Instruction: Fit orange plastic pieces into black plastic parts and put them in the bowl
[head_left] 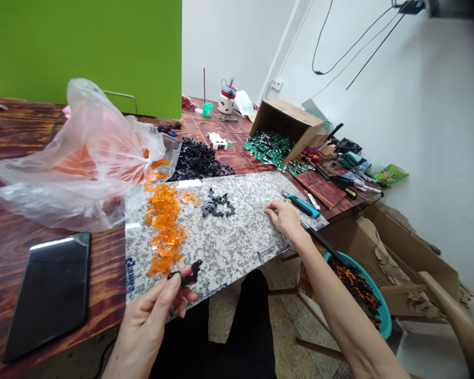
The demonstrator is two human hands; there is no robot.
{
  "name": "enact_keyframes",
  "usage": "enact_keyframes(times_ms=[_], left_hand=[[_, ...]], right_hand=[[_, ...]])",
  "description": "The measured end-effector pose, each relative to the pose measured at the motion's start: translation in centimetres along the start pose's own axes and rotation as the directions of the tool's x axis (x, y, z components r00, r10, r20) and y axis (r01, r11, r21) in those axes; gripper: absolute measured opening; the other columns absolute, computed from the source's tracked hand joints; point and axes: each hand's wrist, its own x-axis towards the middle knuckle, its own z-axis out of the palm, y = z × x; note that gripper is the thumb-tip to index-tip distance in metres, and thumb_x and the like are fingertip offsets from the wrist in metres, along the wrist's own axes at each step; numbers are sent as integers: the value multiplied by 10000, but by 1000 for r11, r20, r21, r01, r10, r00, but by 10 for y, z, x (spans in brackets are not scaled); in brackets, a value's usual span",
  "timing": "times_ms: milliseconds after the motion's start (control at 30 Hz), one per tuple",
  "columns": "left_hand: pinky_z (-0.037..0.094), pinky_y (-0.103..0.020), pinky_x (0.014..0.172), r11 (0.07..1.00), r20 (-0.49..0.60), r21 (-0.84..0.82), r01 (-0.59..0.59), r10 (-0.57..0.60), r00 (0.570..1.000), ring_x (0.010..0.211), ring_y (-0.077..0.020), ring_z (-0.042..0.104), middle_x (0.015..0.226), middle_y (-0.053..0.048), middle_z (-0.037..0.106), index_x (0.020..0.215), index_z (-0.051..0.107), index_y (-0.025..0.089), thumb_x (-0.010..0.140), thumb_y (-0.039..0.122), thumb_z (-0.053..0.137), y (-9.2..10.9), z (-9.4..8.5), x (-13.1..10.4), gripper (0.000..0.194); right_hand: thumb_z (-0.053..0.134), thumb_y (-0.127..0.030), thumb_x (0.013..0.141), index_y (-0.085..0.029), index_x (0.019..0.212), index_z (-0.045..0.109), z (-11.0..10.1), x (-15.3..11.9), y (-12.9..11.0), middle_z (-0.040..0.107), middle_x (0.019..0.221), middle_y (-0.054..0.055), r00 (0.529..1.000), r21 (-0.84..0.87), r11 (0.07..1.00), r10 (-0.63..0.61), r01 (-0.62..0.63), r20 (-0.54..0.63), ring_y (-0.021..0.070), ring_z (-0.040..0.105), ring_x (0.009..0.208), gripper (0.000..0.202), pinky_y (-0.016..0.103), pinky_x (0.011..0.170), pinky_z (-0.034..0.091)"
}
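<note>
My left hand [158, 310], at the lower left, pinches a small black plastic part [193, 273] between thumb and fingers near the board's front edge. My right hand [286, 218] rests at the right side of the speckled board [229, 252], fingers pressed together; what they hold, if anything, is too small to name. A column of orange clear parts [164, 226] lies on the board's left, with one orange part [189, 198] apart. Several black parts [218, 204] sit mid-board. Right of my right hand lies a blue-and-black tool [303, 206].
Behind the board are a black parts pile [199, 158] and a tipped cardboard box [288, 118] spilling green pieces [270, 146]. A plastic bag [87, 163] and black tablet [49, 295] are left. A turquoise basin [385, 316] stands low right.
</note>
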Motion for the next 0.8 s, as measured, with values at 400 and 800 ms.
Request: enact_keyframes(times_ms=[400, 800], left_hand=[[554, -316, 774, 983, 86, -181, 7, 9, 996, 826, -214, 699, 935, -55, 755, 1061, 720, 169, 862, 422, 590, 11, 16, -5, 346], [520, -310, 864, 988, 136, -153, -33, 54, 989, 877, -202, 692, 951, -54, 758, 1126, 687, 171, 928, 359, 508, 4, 14, -11, 327]], right_hand=[[518, -166, 881, -169, 825, 603, 10, -133, -148, 613, 696, 6, 891, 575, 744, -451, 340, 56, 94, 542, 564, 102, 193, 543, 431], [534, -126, 848, -144, 747, 611, 20, -137, -152, 565, 604, -8, 888, 559, 744, -458, 367, 27, 67, 498, 488, 128, 161, 479, 402]])
